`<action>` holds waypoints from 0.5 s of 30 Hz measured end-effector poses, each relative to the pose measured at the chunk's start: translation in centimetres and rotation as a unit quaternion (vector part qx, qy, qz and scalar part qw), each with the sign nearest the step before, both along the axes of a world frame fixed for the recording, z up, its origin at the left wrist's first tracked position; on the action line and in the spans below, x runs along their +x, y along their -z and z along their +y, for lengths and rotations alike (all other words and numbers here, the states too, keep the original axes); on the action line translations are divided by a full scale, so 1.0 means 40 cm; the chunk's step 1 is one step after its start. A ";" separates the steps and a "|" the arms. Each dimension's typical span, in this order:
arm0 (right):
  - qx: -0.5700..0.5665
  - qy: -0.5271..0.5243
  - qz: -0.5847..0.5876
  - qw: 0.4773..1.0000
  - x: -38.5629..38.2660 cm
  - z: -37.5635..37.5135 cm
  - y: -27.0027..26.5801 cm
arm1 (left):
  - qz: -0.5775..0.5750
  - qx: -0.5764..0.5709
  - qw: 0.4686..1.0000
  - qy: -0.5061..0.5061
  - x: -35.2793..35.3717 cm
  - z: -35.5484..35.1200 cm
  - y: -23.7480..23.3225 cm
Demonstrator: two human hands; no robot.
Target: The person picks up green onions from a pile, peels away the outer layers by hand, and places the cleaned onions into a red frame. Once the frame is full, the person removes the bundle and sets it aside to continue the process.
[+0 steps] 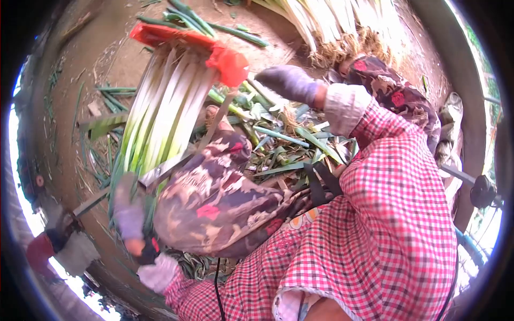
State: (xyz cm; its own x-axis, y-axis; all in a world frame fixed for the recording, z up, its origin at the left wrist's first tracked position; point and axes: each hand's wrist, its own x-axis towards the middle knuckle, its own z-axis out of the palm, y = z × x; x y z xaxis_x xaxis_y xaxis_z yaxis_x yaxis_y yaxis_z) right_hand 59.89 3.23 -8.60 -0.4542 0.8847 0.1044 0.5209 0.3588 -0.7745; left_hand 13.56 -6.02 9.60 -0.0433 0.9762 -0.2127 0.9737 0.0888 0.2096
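Observation:
A bundle of leeks (166, 107) lies to the left, white stalks toward the top and greens toward the bottom. Red plastic (187, 37) wraps across its root end, bunched at the right corner (230, 63). My left hand (128, 208), in a greyish-purple glove and smeared by motion, is stretched out beside the bundle's green end. My right hand (289, 85), gloved alike, reaches with fingers extended toward the red plastic, its fingertips just right of the bunched corner. Near my left hand a flat metal strip (160, 172) crosses the greens.
More leeks (337, 27) with hairy roots lie at the top right. Cut leaves and trimmings (284, 139) cover the ground between my camouflage-patterned legs (214, 198). Loose green tops (193, 18) lie beyond the bundle. At the lower left is a dark red and grey object (59, 249).

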 end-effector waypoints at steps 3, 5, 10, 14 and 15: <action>-0.162 0.073 -0.257 0.950 0.156 -0.059 0.191 | -0.217 0.173 0.957 -0.085 0.212 0.059 -0.181; -0.192 0.120 -0.169 0.959 0.110 -0.093 0.197 | -0.200 0.181 0.962 0.041 0.338 0.092 -0.212; -0.271 0.181 -0.214 0.921 -0.043 -0.072 0.398 | -0.137 0.129 0.928 0.323 0.606 0.184 -0.127; -0.415 0.117 -0.221 0.875 -0.077 -0.043 0.376 | -0.126 -0.046 0.919 0.371 0.677 0.221 -0.057; -0.432 0.080 -0.199 0.876 -0.063 -0.025 0.364 | -0.118 -0.090 0.913 0.379 0.684 0.226 -0.047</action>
